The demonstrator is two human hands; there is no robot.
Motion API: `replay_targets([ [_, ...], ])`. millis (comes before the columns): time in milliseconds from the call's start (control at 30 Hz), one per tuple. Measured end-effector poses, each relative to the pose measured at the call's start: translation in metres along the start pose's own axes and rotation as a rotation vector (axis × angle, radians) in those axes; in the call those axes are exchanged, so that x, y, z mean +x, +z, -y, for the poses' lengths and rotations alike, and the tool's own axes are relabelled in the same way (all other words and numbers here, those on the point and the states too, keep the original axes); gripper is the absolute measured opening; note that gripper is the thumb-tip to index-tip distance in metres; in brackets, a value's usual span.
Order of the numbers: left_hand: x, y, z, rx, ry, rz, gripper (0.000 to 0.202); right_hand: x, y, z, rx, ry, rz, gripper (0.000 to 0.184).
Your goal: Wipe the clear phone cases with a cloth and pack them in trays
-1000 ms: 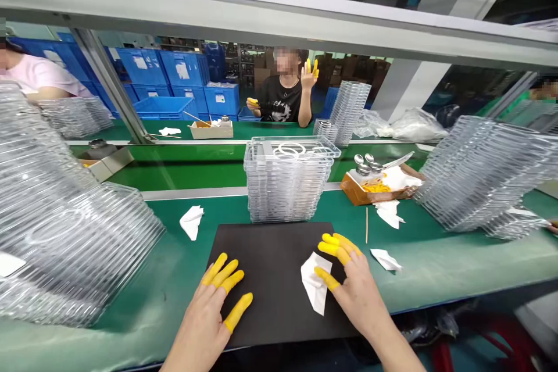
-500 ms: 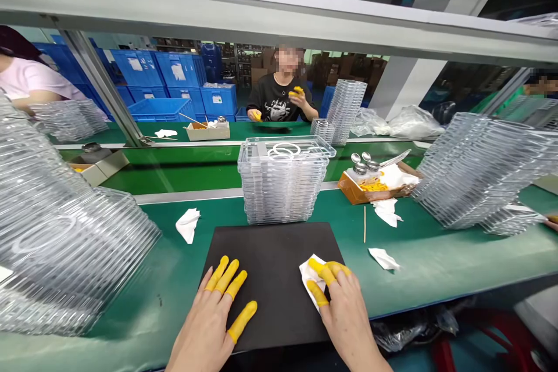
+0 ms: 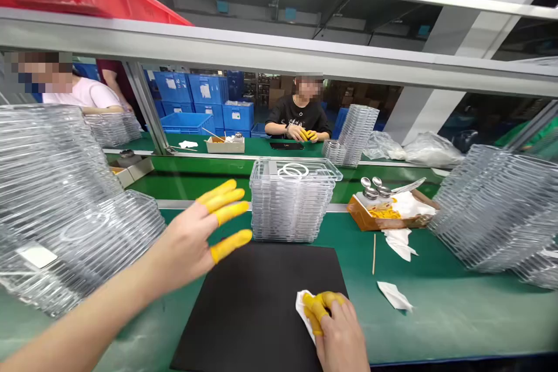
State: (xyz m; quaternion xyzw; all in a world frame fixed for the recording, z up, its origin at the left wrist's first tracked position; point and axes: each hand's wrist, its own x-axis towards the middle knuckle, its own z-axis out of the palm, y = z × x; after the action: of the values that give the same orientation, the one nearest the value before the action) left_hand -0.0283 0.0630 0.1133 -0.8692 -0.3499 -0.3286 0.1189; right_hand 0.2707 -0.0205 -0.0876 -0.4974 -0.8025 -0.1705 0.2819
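1. Head view, right now: my left hand [image 3: 187, 244] is up off the black mat [image 3: 257, 314], fingers spread wide, just beside the clear tray stack [image 3: 290, 209].
2. My right hand [image 3: 337, 325] is pinching a white wipe [image 3: 304, 309] against the mat, by its right edge!

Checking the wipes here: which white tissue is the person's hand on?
The crumpled tissue on the black mat, under the right hand; the other tissues on the green bench lie apart, untouched.

Stacked blue plastic crates [image 3: 208, 99] stand beyond the green workbench [image 3: 192, 164].
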Motion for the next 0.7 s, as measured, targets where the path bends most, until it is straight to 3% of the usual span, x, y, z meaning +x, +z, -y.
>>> replay_targets([
  [100,0.060,-0.001,0.018,-0.004,0.026,0.079,0.056,0.012,-0.013,-0.028,0.103,0.012,-0.027,0.016],
  [200,0.102,0.005,0.034,-0.024,-0.111,0.320,0.082,0.038,-0.039,-0.096,-0.054,0.207,-0.085,0.024],
  [300,0.126,0.008,0.045,-0.110,-0.276,0.571,0.098,0.080,-0.059,-0.179,-0.229,0.393,-0.092,0.030],
  [400,0.136,0.013,0.052,-0.180,-0.353,0.695,0.101,0.127,-0.059,-0.240,-0.343,0.492,-0.012,0.021],
  [500,0.139,0.020,0.058,-0.182,-0.320,0.597,0.095,0.163,-0.043,-0.264,-0.387,0.505,0.106,0.017],
  [600,0.134,0.021,0.059,-0.180,-0.263,0.351,0.089,0.177,-0.027,-0.268,-0.400,0.501,0.210,0.025],
  [700,0.109,0.009,0.042,-0.180,-0.216,0.138,0.092,0.177,-0.020,-0.268,-0.418,0.522,0.286,0.026],
])
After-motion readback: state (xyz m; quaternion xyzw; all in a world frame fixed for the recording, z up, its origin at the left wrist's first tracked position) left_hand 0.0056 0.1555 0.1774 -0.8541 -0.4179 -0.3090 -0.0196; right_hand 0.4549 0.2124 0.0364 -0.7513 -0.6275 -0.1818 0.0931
